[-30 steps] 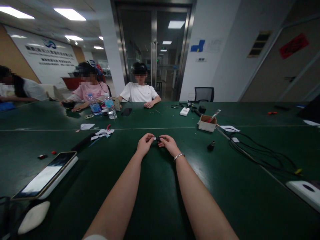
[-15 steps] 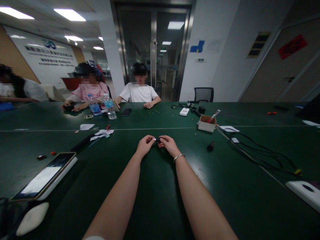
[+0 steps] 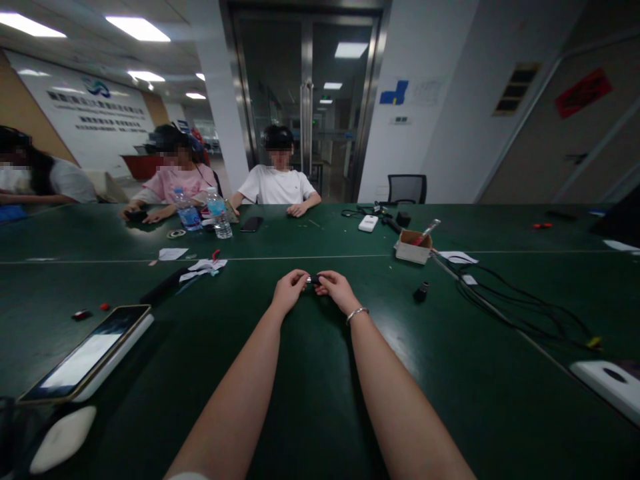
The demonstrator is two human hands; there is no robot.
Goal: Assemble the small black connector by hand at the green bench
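Between my hands, over the middle of the green table [image 3: 320,373], is a small black object with a silvery end [image 3: 314,280]. My left hand [image 3: 290,291] pinches its silvery left end. The black right end is in the closed fingers of my right hand [image 3: 338,291]; a silver bracelet [image 3: 357,315] circles that wrist. Fingertips hide part of the object, so its exact shape is too small to tell. A small black piece [image 3: 421,292] lies on the table to the right of my hands.
At the left lie a phone on a white box [image 3: 85,357], a white mouse [image 3: 64,439] and paper scraps [image 3: 203,269]. A small carton [image 3: 413,248], black cables [image 3: 520,300] and a white device [image 3: 607,383] are at the right. People sit across the table.
The silvery end shows slightly less beside my left fingertips, which have shifted very little. My right hand keeps its grip, and the whole view has moved a touch.
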